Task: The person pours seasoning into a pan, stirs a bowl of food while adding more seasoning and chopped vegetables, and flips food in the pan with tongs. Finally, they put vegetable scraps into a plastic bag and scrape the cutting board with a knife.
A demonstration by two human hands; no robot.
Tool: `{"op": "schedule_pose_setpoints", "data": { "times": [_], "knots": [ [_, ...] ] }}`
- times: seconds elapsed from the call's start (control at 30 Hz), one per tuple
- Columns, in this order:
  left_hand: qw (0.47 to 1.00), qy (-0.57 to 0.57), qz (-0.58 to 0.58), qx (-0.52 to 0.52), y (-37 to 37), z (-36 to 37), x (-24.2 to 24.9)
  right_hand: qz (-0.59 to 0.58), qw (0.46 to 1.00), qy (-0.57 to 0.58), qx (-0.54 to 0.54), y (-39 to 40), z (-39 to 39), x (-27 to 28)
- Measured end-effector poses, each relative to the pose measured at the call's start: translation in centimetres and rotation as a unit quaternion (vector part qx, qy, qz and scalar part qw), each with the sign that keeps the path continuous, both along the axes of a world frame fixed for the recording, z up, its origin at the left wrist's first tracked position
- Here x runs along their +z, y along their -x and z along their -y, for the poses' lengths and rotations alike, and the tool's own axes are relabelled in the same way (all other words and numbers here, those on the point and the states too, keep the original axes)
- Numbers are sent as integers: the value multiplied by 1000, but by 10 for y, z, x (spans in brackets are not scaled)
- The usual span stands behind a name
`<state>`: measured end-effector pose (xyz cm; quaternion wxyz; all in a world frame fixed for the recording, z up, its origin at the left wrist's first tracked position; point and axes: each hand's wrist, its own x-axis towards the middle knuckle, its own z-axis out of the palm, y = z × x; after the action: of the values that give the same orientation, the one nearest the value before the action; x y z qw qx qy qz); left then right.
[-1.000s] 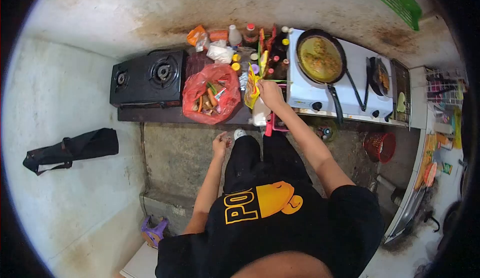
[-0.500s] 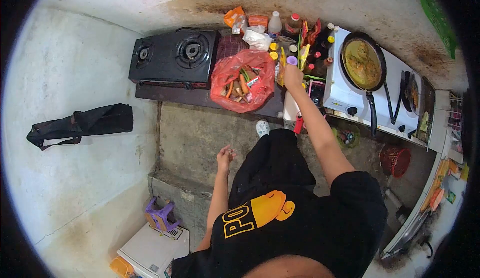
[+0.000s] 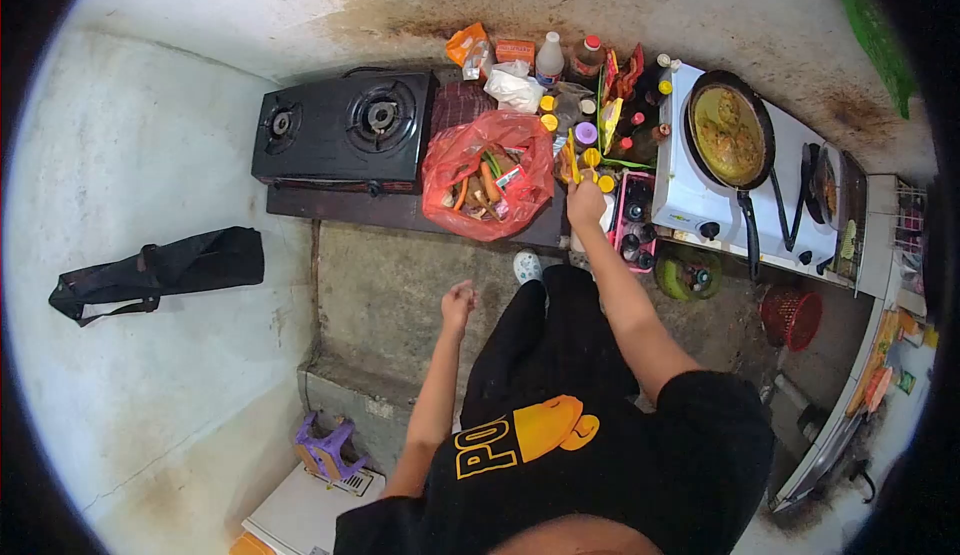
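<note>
My right hand (image 3: 586, 205) is closed at the front of the crowded counter, with a slim yellow object (image 3: 573, 155) rising from its fingers; its kind does not show clearly. Around it stand jars with yellow lids (image 3: 606, 184) and a jar with a purple lid (image 3: 585, 134). Left of the hand, a red plastic bag (image 3: 440, 170) lies open, showing carrots (image 3: 488, 183) and other vegetables. My left hand (image 3: 458, 305) hangs over the floor in front of my body, fingers loosely bent and holding nothing.
A frying pan (image 3: 729, 135) with food in yellowish liquid sits on the white stove (image 3: 680, 195) at right. The black two-burner stove (image 3: 335, 135) is at left. A pink caddy (image 3: 635, 220) holds bottles. Below are a green basket (image 3: 686, 273) and a red basket (image 3: 790, 317).
My right hand has drawn back from the purple-lidded jar toward the counter's front edge, uncovering the yellow lids and pink caddy. My left hand has risen slightly, its fingers more bent.
</note>
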<state>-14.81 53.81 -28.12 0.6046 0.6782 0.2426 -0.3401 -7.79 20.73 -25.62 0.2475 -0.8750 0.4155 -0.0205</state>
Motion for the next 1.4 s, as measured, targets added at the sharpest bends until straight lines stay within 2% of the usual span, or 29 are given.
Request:
{"op": "schedule_pose_setpoints", "data": {
  "times": [0.03,0.07,0.1,0.13,0.17,0.23,0.27,0.37,0.4,0.47,0.57,0.6,0.63,0.7,0.73,0.8,0.83,0.9,0.97,1.03,1.1,1.13,1.17,1.2,1.23,1.3,1.33,1.37,1.4],
  "knots": [
    [1000,7,-3,0,-12,9,-14,29,999,-2,-23,9,-2,0],
    [984,-93,86,-124,-27,19,-28,58,998,-7,-9,19,-4,1],
    [935,-190,173,-244,-44,31,-41,87,996,-13,5,30,-5,-1],
    [913,-219,213,-272,-62,51,-41,70,997,-17,13,42,-8,3],
    [887,-247,252,-297,-83,73,-41,52,998,-21,22,53,-11,7],
    [861,-190,357,-309,-123,106,-63,46,995,-87,23,76,-15,6],
    [864,-181,352,-311,-139,120,-75,39,996,-83,3,84,-19,5],
    [775,-297,472,-297,-169,164,-108,37,995,-93,-22,115,-28,-8],
    [781,-283,467,-301,-175,174,-117,63,995,-74,-12,125,-28,-17],
    [739,-380,426,-358,-182,182,-131,70,991,-116,-12,133,-31,-13],
    [752,-403,375,-362,-171,180,-109,65,991,-116,-5,147,-30,-28],
    [800,-391,328,-316,-165,180,-102,47,993,-112,-6,150,-30,-31],
    [798,-392,328,-320,-157,171,-119,47,992,-114,-9,153,-31,-37],
    [867,-316,263,-283,-146,150,-143,70,991,-111,-11,154,-31,-48],
    [864,-318,264,-287,-140,143,-136,72,991,-114,-15,153,-32,-47],
    [888,-268,265,-264,-131,132,-122,57,973,-217,-47,150,-30,-48],
    [886,-273,264,-265,-129,131,-117,57,972,-221,-46,148,-31,-51],
    [908,-123,283,-284,-122,130,-109,36,969,-239,-54,142,-31,-61],
    [904,-39,307,-295,-105,143,-104,28,967,-248,-49,135,-33,-75],
    [880,-2,360,-310,-80,161,-103,0,978,-200,-68,125,-36,-92],
    [879,-36,332,-341,-59,181,-102,-3,982,-185,-31,109,-37,-95],
    [880,-40,331,-337,-48,188,-107,88,987,-136,-9,97,-40,-87],
    [907,-26,292,-304,-36,194,-116,177,980,-86,12,86,-43,-75],
    [929,-11,252,-269,-28,194,-124,183,972,-144,32,71,-49,-52],
    [931,-13,251,-266,-26,191,-129,183,972,-145,35,61,-53,-56],
    [911,17,363,-195,-21,186,-138,260,933,-141,202,34,-54,-67],
    [907,6,392,-152,-28,181,-117,260,933,-143,204,23,-55,-80],
    [907,4,393,-151,-35,174,-100,236,931,-111,255,12,-56,-100],
    [934,-26,332,-128,-43,164,-86,211,925,-79,305,1,-57,-114]
  ]
}}
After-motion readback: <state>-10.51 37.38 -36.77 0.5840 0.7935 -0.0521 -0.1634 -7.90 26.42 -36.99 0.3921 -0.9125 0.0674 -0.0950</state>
